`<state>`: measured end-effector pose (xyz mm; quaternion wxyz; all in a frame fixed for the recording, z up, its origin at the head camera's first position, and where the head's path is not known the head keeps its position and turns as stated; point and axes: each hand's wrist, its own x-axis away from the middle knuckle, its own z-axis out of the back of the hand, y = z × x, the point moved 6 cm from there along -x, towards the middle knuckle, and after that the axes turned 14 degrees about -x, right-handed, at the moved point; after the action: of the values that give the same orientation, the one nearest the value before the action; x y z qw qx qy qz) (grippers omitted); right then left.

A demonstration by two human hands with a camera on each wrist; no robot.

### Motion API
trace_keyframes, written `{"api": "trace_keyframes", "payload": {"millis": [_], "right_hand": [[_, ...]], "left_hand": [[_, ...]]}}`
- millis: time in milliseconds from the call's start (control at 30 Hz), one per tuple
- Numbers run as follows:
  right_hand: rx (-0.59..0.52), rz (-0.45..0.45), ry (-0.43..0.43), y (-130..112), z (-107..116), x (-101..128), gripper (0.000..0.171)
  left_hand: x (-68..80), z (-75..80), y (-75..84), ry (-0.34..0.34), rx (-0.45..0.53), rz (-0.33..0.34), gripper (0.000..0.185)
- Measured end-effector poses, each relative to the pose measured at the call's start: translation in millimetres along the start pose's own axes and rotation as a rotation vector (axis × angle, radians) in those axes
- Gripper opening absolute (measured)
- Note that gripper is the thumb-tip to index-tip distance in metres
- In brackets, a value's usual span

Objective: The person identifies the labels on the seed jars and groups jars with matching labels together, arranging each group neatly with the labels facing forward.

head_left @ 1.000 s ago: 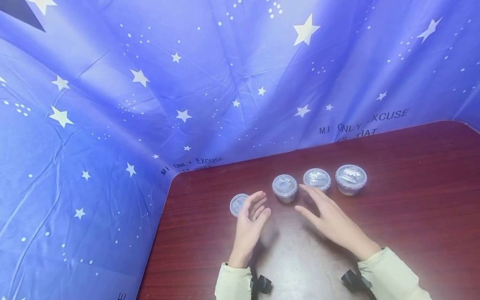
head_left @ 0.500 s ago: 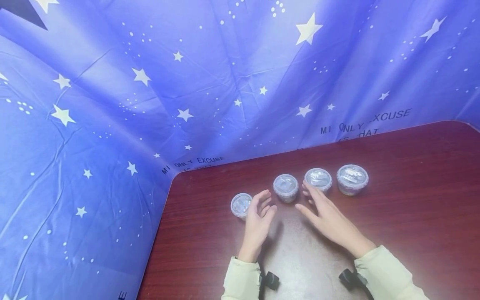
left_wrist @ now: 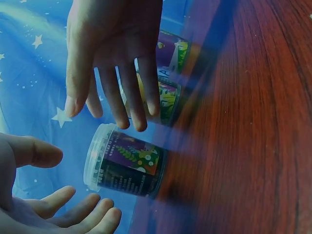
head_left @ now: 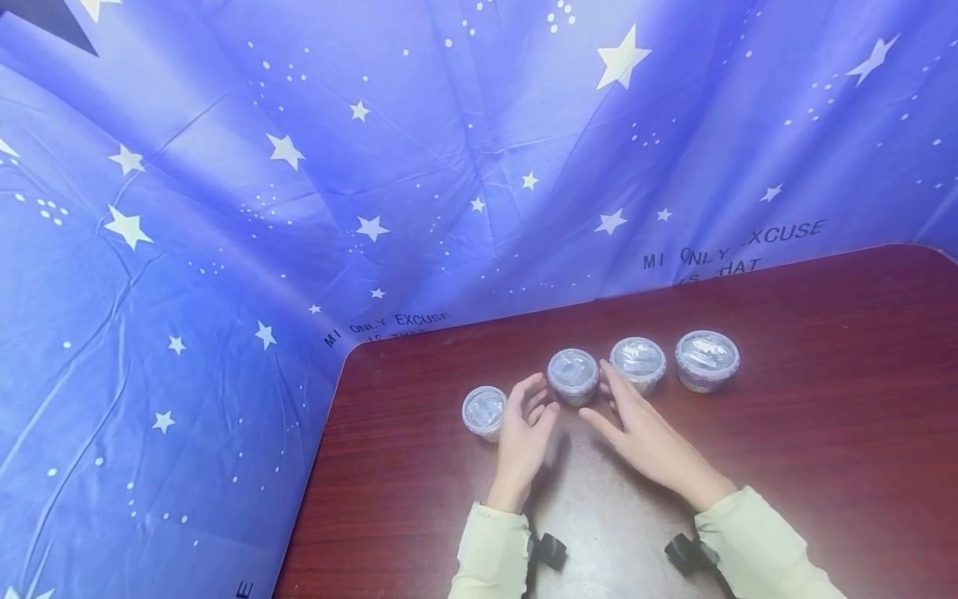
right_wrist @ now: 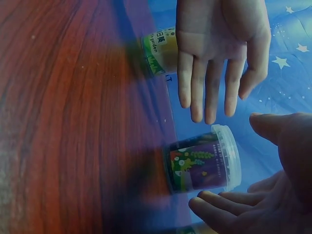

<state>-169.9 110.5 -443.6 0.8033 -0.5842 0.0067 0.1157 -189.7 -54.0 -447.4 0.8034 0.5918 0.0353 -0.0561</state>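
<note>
A small round tub (head_left: 573, 376) with a clear lid and a purple, printed label stands upright between my two hands. My left hand (head_left: 522, 445) is to its left, fingers slightly bent, thumb held apart. On the other side my right hand (head_left: 649, 439) reaches in with fingers extended and thumb spread. Both palms face the tub in the left wrist view, where its label (left_wrist: 131, 156) shows between the left hand (left_wrist: 44, 195) and right hand (left_wrist: 114, 53). Fingertips come close to its sides, and neither hand grips anything.
Left of the left hand stands another lidded tub (head_left: 484, 411), with a yellow label (right_wrist: 161, 48) in the right wrist view. Two more tubs, a nearer one (head_left: 638, 363) and a farther one (head_left: 707, 359), stand to the right. Starry blue cloth (head_left: 449, 166) hangs behind the reddish-brown table (head_left: 838, 399).
My left hand has moved right, uncovering more of the leftmost tub. The right hand has shifted slightly left, so both hands are nearer the middle tub. The tubs keep their places on the table.
</note>
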Motion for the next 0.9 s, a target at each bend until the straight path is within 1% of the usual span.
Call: {"api": "trace_keyframes", "payload": {"millis": [233,433,600,733,900], "right_hand": [[0.004,-0.048,-0.016,6,-5,-5,0.082],[0.014,-0.047,-0.014,9,-7,-11,0.08],[-0.002,-0.054,-0.02,12,-12,-17,0.083],[0.008,-0.032,-0.017,12,-17,-20,0.079],[0.05,0.005,-0.005,10,-21,-21,0.072]], "left_hand": [[-5.2,-5.7,-3.4,0.009,0.011,0.006,0.051],[-9.7,-9.3,-6.7,0.006,0.038,0.031,0.054],[-13.4,-10.7,-10.9,0.024,0.062,0.053,0.053],[-15.4,-13.4,-15.5,0.022,0.099,0.082,0.054],[-17.3,-15.8,-21.8,0.023,0.112,0.121,0.051]]}}
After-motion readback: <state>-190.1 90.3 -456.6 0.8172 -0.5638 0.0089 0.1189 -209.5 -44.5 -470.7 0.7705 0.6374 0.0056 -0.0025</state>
